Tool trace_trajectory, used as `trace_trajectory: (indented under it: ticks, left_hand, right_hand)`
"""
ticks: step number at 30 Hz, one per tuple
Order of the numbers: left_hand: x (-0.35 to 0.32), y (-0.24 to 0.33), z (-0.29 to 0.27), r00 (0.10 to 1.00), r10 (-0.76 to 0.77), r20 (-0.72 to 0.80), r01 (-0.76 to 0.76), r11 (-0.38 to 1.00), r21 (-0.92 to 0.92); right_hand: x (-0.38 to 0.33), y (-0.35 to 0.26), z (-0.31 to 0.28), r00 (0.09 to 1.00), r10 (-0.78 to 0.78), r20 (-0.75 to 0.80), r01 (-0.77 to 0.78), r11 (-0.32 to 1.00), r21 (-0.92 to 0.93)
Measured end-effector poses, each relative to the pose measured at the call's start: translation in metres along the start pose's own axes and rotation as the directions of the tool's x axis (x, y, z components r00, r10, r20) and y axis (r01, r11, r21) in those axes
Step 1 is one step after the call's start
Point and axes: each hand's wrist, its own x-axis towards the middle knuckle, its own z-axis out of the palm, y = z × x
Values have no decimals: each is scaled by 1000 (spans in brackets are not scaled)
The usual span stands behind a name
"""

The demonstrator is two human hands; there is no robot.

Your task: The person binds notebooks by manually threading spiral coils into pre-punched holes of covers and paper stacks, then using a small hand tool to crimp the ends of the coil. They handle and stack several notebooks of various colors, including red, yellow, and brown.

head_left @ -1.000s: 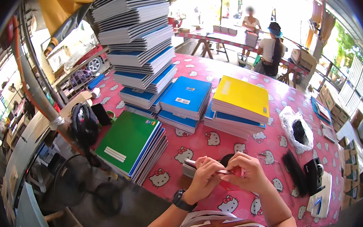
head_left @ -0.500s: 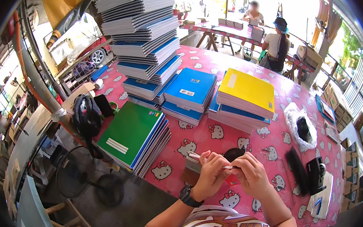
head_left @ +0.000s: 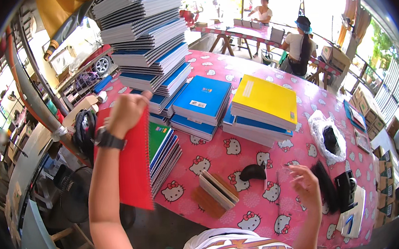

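My left hand (head_left: 129, 112) is closed at the upper edge of a red spiral notebook (head_left: 135, 176), which hangs tilted over the left side of a stack topped by a green notebook (head_left: 158, 139). The red cover hides much of that stack. My right hand (head_left: 305, 181) is raised over the right part of the table, fingers apart and holding nothing. Between my arms, a wooden jig with a slot (head_left: 216, 193) lies on the pink patterned tablecloth (head_left: 187, 209). A black curved object (head_left: 252, 172) sits just beyond it.
A tall tower of spiral notebooks (head_left: 147, 32) rises at the far left. Beside it stand a blue notebook pile (head_left: 202, 98) and a yellow-topped pile (head_left: 265, 98). On the right lie a white plastic bag (head_left: 327, 138), black coils (head_left: 325, 187) and a black device (head_left: 345, 191). Two people are farther off.
My hands were together over the jig, pinching something small. They have parted: the left has swung up and left with the red notebook, the right has moved right and opened.
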Motion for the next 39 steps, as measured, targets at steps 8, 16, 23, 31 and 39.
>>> trace_trajectory:
  ticks: [8, 16, 23, 31, 39]
  left_hand:
    - [-53, -55, 155, 867, -173, 467, 53, 965, 258]
    - [-83, -20, 175, 954, -171, 246, 77, 934, 349]
    - [-90, -36, 168, 933, -206, 296, 102, 938, 331]
    - [-82, -11, 161, 917, -237, 322, 129, 938, 323]
    - [-86, -22, 166, 930, -229, 287, 125, 933, 338]
  right_hand:
    - [-15, 20, 93, 956, 0, 293, 90, 952, -294]
    - [-27, 69, 132, 898, 105, 427, 55, 936, -347]
    - [63, 60, 77, 878, -56, 476, 148, 976, -158]
    - [208, 85, 45, 943, -334, 12, 234, 635, -736]
    - [243, 89, 27, 977, -41, 208, 170, 738, -653]
